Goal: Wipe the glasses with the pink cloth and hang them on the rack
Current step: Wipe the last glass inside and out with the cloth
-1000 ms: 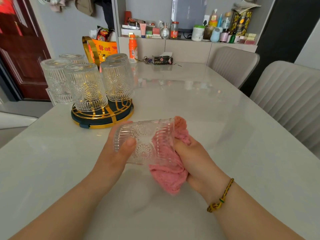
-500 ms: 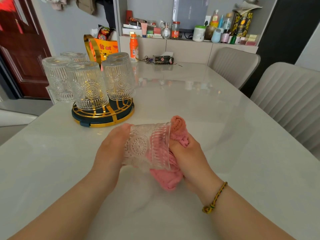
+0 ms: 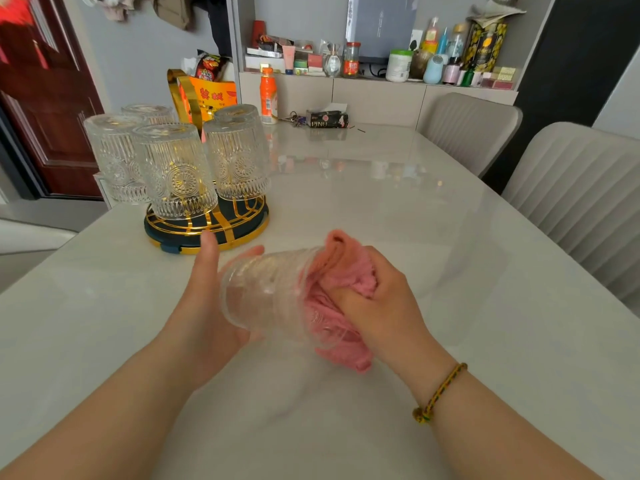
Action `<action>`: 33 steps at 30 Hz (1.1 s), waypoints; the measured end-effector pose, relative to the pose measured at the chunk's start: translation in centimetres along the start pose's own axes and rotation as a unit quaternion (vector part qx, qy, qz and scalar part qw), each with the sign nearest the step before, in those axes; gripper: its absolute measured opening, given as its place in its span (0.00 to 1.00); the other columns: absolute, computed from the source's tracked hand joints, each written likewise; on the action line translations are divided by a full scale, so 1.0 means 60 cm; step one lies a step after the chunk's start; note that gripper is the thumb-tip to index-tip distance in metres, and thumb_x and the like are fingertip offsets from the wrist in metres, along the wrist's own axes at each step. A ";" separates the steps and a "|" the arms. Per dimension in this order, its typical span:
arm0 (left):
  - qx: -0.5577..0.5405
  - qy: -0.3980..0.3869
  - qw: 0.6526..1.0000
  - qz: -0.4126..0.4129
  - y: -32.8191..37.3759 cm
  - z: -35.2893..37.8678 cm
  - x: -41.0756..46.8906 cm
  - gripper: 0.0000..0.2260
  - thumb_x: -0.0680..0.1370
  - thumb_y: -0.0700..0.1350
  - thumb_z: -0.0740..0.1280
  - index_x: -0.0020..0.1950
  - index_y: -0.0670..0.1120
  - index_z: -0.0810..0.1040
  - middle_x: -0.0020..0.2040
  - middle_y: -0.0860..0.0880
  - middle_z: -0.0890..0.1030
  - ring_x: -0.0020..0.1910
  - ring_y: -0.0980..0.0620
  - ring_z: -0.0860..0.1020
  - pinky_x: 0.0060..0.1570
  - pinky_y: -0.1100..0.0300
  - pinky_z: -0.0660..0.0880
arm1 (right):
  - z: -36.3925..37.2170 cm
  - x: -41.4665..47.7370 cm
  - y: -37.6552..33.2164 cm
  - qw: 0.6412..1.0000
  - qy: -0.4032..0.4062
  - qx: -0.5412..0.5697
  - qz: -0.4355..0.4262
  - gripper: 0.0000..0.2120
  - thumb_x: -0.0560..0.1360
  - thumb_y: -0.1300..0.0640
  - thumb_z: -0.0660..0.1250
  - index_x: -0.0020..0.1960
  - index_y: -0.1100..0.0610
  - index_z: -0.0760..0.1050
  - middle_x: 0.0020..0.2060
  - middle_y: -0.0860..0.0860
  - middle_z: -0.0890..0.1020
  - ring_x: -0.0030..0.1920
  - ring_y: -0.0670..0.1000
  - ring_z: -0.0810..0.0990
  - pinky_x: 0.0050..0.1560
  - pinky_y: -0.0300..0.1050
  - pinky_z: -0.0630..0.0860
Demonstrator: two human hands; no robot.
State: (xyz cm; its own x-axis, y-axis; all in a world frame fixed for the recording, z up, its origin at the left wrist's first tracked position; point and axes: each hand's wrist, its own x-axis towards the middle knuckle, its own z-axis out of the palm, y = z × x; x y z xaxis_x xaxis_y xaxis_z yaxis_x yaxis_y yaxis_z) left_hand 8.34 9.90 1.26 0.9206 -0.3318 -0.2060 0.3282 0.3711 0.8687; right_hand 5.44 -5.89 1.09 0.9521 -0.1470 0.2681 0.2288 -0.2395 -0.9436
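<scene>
A clear embossed glass (image 3: 266,292) lies on its side in the air above the table, blurred by motion. My left hand (image 3: 204,299) cups its base end from behind, fingers spread and thumb raised. My right hand (image 3: 377,299) grips the pink cloth (image 3: 346,271), which is stuffed into the glass's mouth. The round dark rack with gold wires (image 3: 207,226) stands to the far left with several glasses (image 3: 176,171) hung upside down on it.
The white marble table (image 3: 398,209) stretches ahead. At its far end are an orange bottle (image 3: 268,95), keys and a tissue pack (image 3: 327,118). Two beige chairs (image 3: 571,188) line the right side. A cluttered shelf sits behind.
The glass has been turned between my hands and tilted, base end now lower left. My left hand's fingers have loosened and spread. The cloth stays in the glass's mouth.
</scene>
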 end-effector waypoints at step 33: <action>0.046 0.124 0.988 0.074 -0.013 0.024 0.001 0.12 0.78 0.51 0.58 0.42 0.50 0.78 0.37 0.51 0.84 0.40 0.54 0.79 0.38 0.57 0.72 | 0.007 0.005 0.010 0.999 0.028 0.024 0.018 0.11 0.68 0.63 0.70 0.40 0.47 0.73 0.36 0.43 0.79 0.36 0.37 0.77 0.40 0.28 0.72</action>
State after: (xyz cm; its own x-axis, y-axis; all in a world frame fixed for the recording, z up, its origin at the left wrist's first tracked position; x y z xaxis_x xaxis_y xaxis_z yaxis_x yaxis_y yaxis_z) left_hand 7.85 8.36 1.23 0.9844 -0.0534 -0.1679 0.1762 0.3148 0.9327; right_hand 5.96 -5.65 0.50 0.9472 -0.2089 0.2434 0.2054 -0.1876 -0.9605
